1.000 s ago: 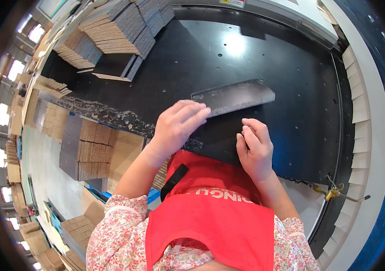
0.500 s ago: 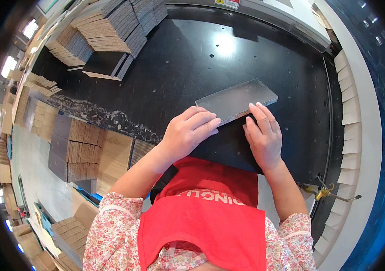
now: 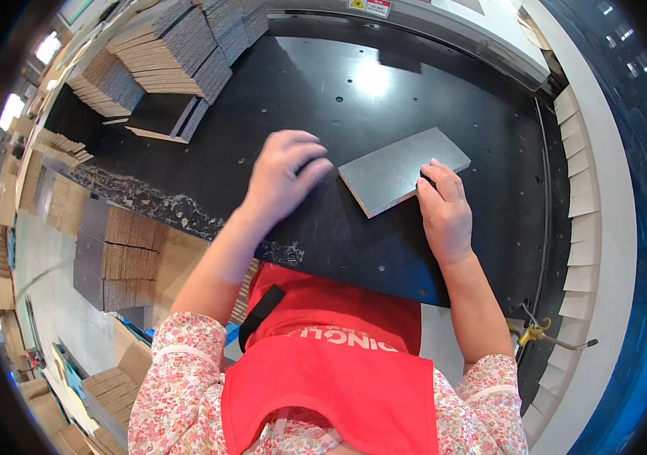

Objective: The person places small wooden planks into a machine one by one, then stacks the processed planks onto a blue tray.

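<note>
At the black table's [image 3: 285, 91] far left, boards [image 3: 179, 57] stand stacked. Over the table's near side, the left hand [image 3: 282, 178] is loosely curled, empty. Right of the table's middle lies a grey panel [image 3: 392, 165]; the half-curled right hand [image 3: 445, 216] meets its near edge, whether gripping I cannot tell.

A woodworking workshop — chipboard stacks [image 3: 175, 57], a broad black worktable [image 3: 289, 83].
</note>
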### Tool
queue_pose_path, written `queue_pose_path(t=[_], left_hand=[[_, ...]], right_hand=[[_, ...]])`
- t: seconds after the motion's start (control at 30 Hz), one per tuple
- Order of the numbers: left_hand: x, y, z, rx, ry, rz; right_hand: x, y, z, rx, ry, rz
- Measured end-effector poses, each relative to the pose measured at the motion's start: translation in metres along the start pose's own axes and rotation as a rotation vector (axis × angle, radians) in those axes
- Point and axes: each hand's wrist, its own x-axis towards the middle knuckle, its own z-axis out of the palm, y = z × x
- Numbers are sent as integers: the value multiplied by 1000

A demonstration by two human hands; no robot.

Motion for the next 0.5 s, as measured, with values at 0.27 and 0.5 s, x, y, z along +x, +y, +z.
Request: queue_pose_path(t=[0.27,0.5], left_hand=[[11,-32,14,156,46,-218],[10,-32,15,167,35,-217]], right_hand=[[3,7,4,99,95,63],[3,6,13,-2,78,31]])
